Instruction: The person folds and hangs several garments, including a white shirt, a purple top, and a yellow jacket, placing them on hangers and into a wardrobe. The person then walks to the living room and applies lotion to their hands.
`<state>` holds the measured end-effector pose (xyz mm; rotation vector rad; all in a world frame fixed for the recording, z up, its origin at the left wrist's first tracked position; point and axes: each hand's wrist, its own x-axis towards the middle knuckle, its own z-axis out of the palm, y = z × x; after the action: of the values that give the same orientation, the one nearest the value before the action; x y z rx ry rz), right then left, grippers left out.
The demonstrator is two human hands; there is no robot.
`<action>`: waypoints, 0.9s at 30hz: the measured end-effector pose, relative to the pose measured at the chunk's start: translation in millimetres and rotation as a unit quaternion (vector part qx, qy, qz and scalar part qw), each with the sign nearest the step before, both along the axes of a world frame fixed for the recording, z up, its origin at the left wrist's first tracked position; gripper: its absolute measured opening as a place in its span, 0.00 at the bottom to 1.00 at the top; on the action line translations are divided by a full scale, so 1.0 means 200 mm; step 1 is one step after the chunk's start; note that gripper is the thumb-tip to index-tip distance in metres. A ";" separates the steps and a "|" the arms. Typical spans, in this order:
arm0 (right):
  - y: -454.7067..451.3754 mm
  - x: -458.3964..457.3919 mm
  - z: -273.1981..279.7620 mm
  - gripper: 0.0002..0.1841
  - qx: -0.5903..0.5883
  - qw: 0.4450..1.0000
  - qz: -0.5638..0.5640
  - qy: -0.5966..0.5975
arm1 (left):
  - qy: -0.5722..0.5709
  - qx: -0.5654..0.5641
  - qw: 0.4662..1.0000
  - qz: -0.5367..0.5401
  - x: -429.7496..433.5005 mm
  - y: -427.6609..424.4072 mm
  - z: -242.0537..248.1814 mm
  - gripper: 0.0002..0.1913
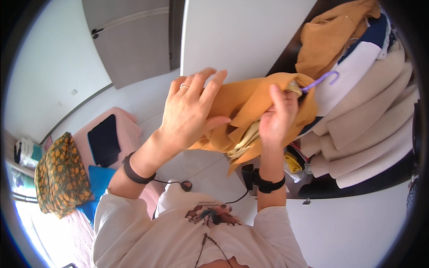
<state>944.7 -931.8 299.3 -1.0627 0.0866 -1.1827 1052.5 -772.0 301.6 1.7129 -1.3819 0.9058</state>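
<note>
An orange garment [254, 93], probably a coat or jacket with a paler yellowish lining, hangs sideways in front of me. A purple clothes hanger [320, 82] is inside its neck, with the hook pointing right. My right hand [280, 115] grips the garment by the collar, close to the hanger's neck; some fingers are hidden in the cloth. Over the garment's left part, my left hand [191, 104] is spread with fingers apart and a ring on one finger. Whether it touches the fabric I cannot tell.
At right, an open wardrobe holds another orange garment [321, 43], a white and navy garment [358, 63] and beige coats [362, 117]. White wardrobe doors [234, 37] flank it. Left are a pink-covered bed or bench [129, 134], a dark folded cloth [104, 140] and a patterned bundle [62, 177].
</note>
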 end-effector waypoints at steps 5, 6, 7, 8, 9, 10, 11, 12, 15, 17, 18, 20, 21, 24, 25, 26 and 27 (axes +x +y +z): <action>0.01 -0.02 0.00 0.16 -0.045 0.997 0.051 0.043 | 0.032 0.166 0.985 -0.030 0.03 -0.08 -0.02 0.13; 0.01 -0.01 0.01 0.15 -0.037 0.996 0.061 0.055 | 0.033 0.164 0.985 -0.039 0.04 -0.08 -0.02 0.12; 0.00 -0.01 0.03 0.14 -0.051 0.994 0.063 0.070 | 0.033 0.162 0.985 -0.045 0.06 -0.08 -0.02 0.12; 0.00 0.01 0.05 0.14 -0.063 0.993 0.074 0.072 | -0.010 0.120 0.992 -0.029 0.07 -0.09 -0.01 0.08; -0.01 0.03 0.07 0.14 -0.069 0.992 0.078 0.077 | -0.041 0.114 0.993 0.003 0.08 -0.10 0.01 0.08; -0.01 0.06 0.10 0.15 -0.067 0.992 0.079 0.076 | -0.071 0.105 0.991 0.037 0.09 -0.11 0.03 0.09; -0.03 0.09 0.13 0.15 -0.073 0.991 0.088 0.064 | -0.102 0.099 0.987 0.073 0.11 -0.13 0.06 0.09; -0.04 0.12 0.17 0.14 -0.078 0.991 0.086 0.061 | -0.147 0.066 0.983 0.083 0.15 -0.15 0.10 0.12; -0.09 0.20 0.32 0.13 -0.084 0.989 0.096 0.073 | -0.187 0.032 0.978 0.089 0.24 -0.18 0.24 0.10; -0.12 0.25 0.42 0.12 -0.097 0.987 0.106 0.070 | -0.213 0.013 0.973 0.092 0.31 -0.19 0.35 0.08; -0.14 0.28 0.47 0.12 -0.108 0.986 0.110 0.060 | -0.229 0.003 0.969 0.095 0.35 -0.20 0.41 0.07; -0.17 0.31 0.57 0.12 -0.134 0.982 0.126 0.052 | -0.252 -0.019 0.962 0.099 0.41 -0.22 0.53 0.07; -0.21 0.30 0.63 0.11 -0.176 0.971 0.155 0.047 | -0.260 -0.039 0.959 0.102 0.44 -0.22 0.59 0.07; -0.40 0.16 0.87 0.14 -0.373 0.891 0.131 0.223 | -0.278 -0.072 0.952 0.107 0.53 -0.23 0.76 0.09; -0.48 0.09 0.95 0.14 -0.449 0.850 0.124 0.248 | -0.273 -0.071 0.953 0.109 0.55 -0.22 0.81 0.10; -0.57 0.04 1.02 0.14 -0.418 0.877 0.087 0.219 | -0.280 -0.077 0.950 0.114 0.57 -0.22 0.86 0.10; -0.67 0.01 1.08 0.14 -0.393 0.899 0.058 0.182 | -0.284 -0.083 0.948 0.118 0.58 -0.22 0.91 0.10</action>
<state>947.6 -1066.4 514.9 -1.9718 -0.1823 -0.8980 1168.3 -816.2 483.1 1.5705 -1.4106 1.7019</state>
